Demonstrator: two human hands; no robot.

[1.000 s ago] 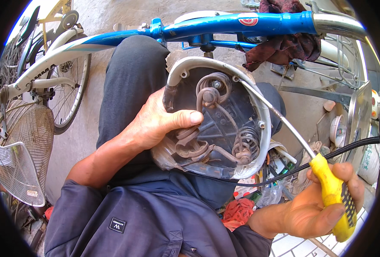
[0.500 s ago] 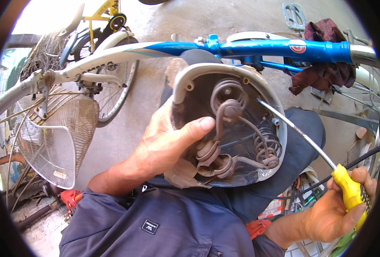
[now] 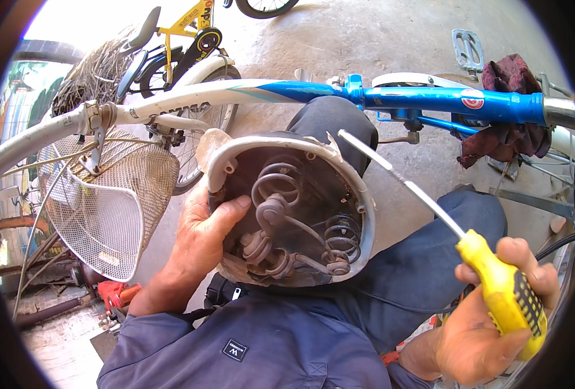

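Apparently, saddle-underside work is in hand: upturned saddle [image 3: 314, 202] gripped by fingers of left hand [image 3: 196, 223] over the lap [image 3: 397, 279], screwdriver [image 3: 485, 262] clasped in right hand [image 3: 472, 337], tip [image 3: 344, 135] beside the rim [image 3: 264, 144], so careful aim is probably needed next.

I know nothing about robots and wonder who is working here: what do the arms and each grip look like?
They are a person's. The left grip and right grip are human and bare: no gloves, rings or wristbands show. The left sleeve and right sleeve are plain, dark navy-blue cloth, ending short of the wrists. No cables or markings show on the arms.
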